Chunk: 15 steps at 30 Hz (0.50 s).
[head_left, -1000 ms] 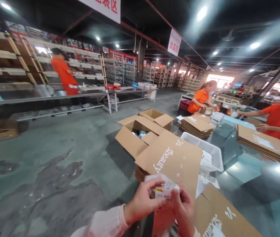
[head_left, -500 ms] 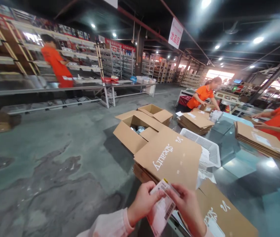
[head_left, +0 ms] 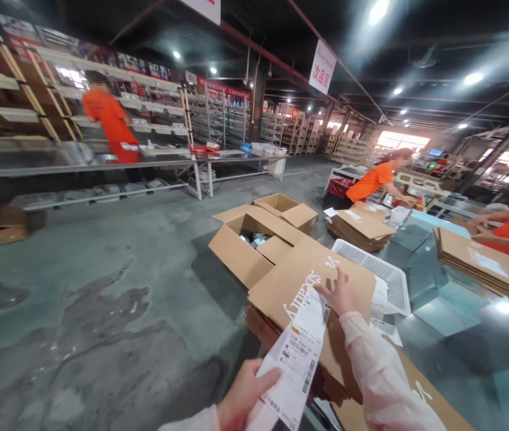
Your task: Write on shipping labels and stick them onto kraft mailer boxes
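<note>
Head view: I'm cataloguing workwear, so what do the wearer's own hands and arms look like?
The left hand and right hand are bare, without gloves. The right sleeve is long, pale pinkish-white and wrinkled, reaching the wrist; the similarly pale left sleeve shows only partly.

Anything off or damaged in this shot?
The floor, left side of view: ragged dark patches break its green surface. Wear or stain, can't tell. The printed labels in the left hand show no obvious damage.
</note>
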### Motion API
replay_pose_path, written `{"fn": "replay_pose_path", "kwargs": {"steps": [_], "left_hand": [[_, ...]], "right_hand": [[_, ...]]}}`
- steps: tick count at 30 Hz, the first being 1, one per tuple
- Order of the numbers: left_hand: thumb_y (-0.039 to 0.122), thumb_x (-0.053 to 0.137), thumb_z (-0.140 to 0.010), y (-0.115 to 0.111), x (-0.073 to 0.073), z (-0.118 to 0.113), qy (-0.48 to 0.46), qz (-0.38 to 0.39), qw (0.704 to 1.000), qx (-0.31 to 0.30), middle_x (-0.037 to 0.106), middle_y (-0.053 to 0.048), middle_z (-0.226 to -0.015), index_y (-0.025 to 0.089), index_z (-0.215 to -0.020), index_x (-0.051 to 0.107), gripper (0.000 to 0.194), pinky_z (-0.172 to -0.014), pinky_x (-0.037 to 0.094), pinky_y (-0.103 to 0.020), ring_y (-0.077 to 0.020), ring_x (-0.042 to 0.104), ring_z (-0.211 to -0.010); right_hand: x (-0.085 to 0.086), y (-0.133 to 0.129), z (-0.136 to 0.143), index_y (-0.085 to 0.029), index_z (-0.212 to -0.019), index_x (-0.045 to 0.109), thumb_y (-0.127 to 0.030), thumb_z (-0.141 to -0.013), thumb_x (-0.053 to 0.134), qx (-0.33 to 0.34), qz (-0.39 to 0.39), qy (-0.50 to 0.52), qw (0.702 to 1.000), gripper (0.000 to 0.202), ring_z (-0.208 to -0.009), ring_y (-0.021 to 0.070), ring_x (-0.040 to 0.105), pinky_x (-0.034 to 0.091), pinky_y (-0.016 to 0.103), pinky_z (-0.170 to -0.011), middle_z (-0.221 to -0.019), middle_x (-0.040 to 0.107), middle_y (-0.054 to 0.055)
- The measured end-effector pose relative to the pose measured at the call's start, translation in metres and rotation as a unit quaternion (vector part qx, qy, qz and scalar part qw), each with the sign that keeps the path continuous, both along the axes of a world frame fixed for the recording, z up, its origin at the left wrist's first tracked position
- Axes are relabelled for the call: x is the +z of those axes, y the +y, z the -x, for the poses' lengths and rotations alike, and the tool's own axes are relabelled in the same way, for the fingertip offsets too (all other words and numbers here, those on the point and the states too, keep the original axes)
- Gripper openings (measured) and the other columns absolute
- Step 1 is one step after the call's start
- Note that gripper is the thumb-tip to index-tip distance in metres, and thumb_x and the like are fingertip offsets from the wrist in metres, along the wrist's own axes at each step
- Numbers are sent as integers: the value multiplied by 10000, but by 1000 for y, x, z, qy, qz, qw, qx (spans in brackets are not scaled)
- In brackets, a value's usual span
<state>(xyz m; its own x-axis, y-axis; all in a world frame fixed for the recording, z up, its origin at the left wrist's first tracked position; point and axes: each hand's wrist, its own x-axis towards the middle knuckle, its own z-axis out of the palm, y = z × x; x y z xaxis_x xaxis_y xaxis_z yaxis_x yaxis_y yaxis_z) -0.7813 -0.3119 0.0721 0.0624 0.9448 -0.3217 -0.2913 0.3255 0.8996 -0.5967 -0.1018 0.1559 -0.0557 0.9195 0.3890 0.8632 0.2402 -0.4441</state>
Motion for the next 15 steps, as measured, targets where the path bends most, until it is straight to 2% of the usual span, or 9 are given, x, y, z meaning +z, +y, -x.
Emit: {"fn": "replay_pose_path", "kwargs": {"steps": [2,4,7,9,11,13,15], "left_hand": [[699,763,-466,-14,7,15,-15,-20,999,-45,646,-60,-648,64,-721,722,685,-557,354,-235,-119,492,-574],[666,760,-523,-20,24,31,-40,-42,995,-86,608,-42,-609,62,-717,727,635,-527,303,-216,-90,433,-543],[653,740,-572,-16,51,47,-50,-56,991,-107,575,-31,-594,62,-770,726,623,-497,257,-204,-74,394,-520],[676,702,-600,-9,59,49,-29,-70,987,-138,541,-12,-566,70,-733,714,621,-484,237,-200,-67,369,-509],[628,712,-616,-6,56,46,12,-84,976,-202,501,14,-544,89,-671,700,542,-481,232,-199,-65,346,-513],[503,746,-620,-9,42,45,78,-79,956,-271,475,29,-523,107,-605,685,401,-480,242,-200,-70,349,-516],[417,703,-663,-15,24,52,175,-72,938,-289,489,27,-501,125,-565,679,309,-479,292,-206,-90,396,-505]], "right_hand": [[-5,-7,7,-134,-1404,399,-465,-836,562,31,47,-144,988,677,-1330,349,348,258,571,-1059,-1459,369,205],[-8,-16,13,-195,-1436,353,-475,-922,417,67,100,-230,966,588,-1413,300,221,147,588,-1108,-1537,264,133],[-8,-22,18,-215,-1475,261,-517,-951,312,53,144,-249,956,607,-1445,269,123,87,596,-1122,-1563,193,98],[-5,-21,16,-219,-1477,257,-519,-954,303,47,154,-247,956,605,-1448,259,111,89,577,-1130,-1565,187,86],[-3,-18,12,-221,-1473,269,-511,-956,311,54,159,-249,954,595,-1447,256,117,98,564,-1133,-1563,195,83],[-1,-19,9,-220,-1471,277,-504,-957,315,71,153,-257,952,589,-1446,266,120,108,572,-1130,-1561,197,84],[1,-28,9,-210,-1472,277,-502,-954,322,101,138,-272,947,596,-1447,282,104,102,590,-1126,-1562,186,87]]}}
